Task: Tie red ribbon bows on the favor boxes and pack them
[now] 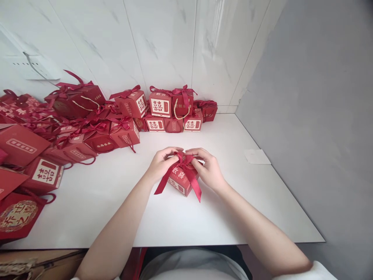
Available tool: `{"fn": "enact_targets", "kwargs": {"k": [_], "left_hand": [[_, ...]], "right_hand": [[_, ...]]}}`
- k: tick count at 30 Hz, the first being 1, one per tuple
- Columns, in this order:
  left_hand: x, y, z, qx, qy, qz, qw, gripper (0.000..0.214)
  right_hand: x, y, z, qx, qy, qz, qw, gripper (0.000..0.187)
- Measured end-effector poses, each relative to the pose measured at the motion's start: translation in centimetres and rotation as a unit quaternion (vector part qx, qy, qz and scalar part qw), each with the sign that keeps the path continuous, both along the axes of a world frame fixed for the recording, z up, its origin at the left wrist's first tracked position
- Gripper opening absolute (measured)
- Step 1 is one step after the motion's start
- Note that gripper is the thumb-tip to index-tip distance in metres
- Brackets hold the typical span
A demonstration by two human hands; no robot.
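Note:
A small red gift box (178, 179) with white characters stands on the white table in front of me. On its top sits a dark red ribbon bow (184, 160), its two tails hanging down over the near side. My left hand (163, 163) pinches the bow's left loop between thumb and fingers. From the other side my right hand (206, 166) grips the right loop, thumb in front and fingers behind. Both hands rest close against the box, and their fingertips nearly meet above the knot.
Red gift boxes (125, 134) with ribbons are piled along the table's left side. More boxes (161, 105) stand stacked by the tiled wall. A white paper piece (257, 156) lies near the right edge of the table (250, 210), beside a grey wall. A cardboard box (43, 264) is below left.

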State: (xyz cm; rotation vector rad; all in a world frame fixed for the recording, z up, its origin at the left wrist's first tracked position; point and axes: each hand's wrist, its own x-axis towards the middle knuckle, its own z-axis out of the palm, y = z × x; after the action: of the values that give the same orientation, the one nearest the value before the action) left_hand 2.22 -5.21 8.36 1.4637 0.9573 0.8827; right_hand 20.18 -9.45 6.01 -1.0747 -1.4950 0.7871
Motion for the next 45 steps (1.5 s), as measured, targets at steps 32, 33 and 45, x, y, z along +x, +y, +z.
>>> {"fn": "enact_targets", "kwargs": {"k": [32, 33, 45], "left_hand": [[1.1, -1.6, 0.3, -0.073, 0.115, 0.032, 0.99, 0.039], [1.1, -1.5, 0.2, -0.084, 0.105, 0.029, 0.99, 0.038], [1.1, -1.3, -0.4, 0.029, 0.11, 0.107, 0.988, 0.032]], "right_hand": [[-1.2, -0.9, 0.2, -0.136, 0.056, -0.003, 0.989, 0.026], [-1.2, -0.9, 0.2, -0.135, 0.06, -0.002, 0.989, 0.026], [-1.1, -0.8, -0.4, -0.169, 0.06, -0.061, 0.982, 0.031]]}}
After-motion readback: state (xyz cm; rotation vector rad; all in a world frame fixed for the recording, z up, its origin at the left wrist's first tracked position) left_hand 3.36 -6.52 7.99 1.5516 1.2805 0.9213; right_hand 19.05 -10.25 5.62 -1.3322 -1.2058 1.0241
